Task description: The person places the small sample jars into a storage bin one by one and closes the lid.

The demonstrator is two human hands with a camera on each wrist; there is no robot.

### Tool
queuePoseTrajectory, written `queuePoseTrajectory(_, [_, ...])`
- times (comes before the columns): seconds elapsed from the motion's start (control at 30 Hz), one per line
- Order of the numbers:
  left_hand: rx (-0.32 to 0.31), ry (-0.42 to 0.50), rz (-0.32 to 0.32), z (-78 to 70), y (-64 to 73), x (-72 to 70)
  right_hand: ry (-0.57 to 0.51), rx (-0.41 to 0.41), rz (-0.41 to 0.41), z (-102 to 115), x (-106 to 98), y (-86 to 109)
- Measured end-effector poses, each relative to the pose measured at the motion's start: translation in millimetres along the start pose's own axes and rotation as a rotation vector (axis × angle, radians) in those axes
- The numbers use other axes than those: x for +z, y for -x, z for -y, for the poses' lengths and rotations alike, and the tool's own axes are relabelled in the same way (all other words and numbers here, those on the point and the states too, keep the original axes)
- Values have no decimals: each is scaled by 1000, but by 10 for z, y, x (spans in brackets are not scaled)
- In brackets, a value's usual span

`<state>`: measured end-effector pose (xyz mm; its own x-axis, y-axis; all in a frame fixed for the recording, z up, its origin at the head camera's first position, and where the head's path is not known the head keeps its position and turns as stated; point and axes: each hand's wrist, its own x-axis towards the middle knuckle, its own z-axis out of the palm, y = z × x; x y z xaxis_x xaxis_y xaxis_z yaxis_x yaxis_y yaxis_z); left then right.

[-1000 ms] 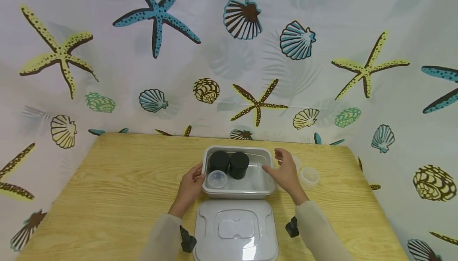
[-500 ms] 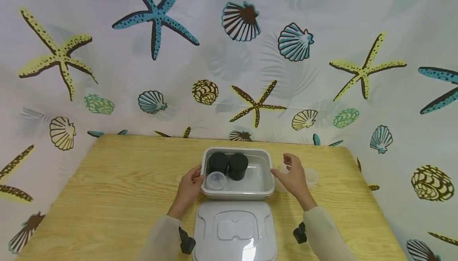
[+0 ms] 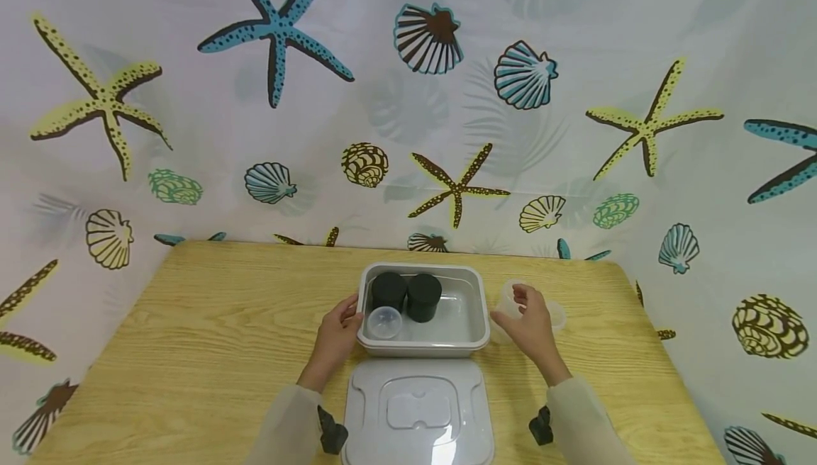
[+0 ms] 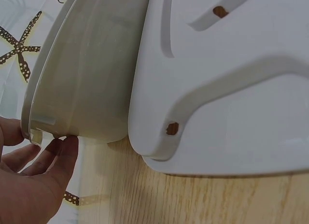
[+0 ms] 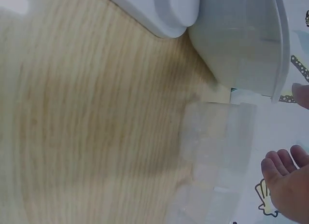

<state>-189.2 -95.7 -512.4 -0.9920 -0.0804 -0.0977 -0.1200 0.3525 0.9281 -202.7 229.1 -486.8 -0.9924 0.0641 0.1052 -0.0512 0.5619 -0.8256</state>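
the right hand [image 3: 532, 328], thumb and fingers spread, has shifted outward from a white rectangular plastic box [image 3: 424, 351] to above translucent round plastic cups [image 5: 215, 132] on the pale wooden table [image 3: 223, 323], seemingly turning work toward them; the left hand [image 3: 338, 327] pinches the box's left rim; black cylinders [image 3: 424, 302] stand inside.

High head view, forward and down, close wrist views toward the box [image 3: 423, 351], lid [image 3: 418, 408] apparently in all.
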Motion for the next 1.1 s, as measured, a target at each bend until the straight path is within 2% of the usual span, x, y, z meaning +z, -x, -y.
queuePoseTrajectory(0.37, [-5,12,-5,-6,18,-15,11,32,-23,-107,38,61])
queuePoseTrajectory(0.73, [4,25,-7,8,15,-14,49,31,-55,-189,64,102])
queuePoseTrajectory(0.97, [3,18,-5,-10,24,-21,64,104,-63,-263,132,115])
queuePoseTrajectory(1.1, [-3,19,1,-12,25,-17,64,94,-78,-291,162,116])
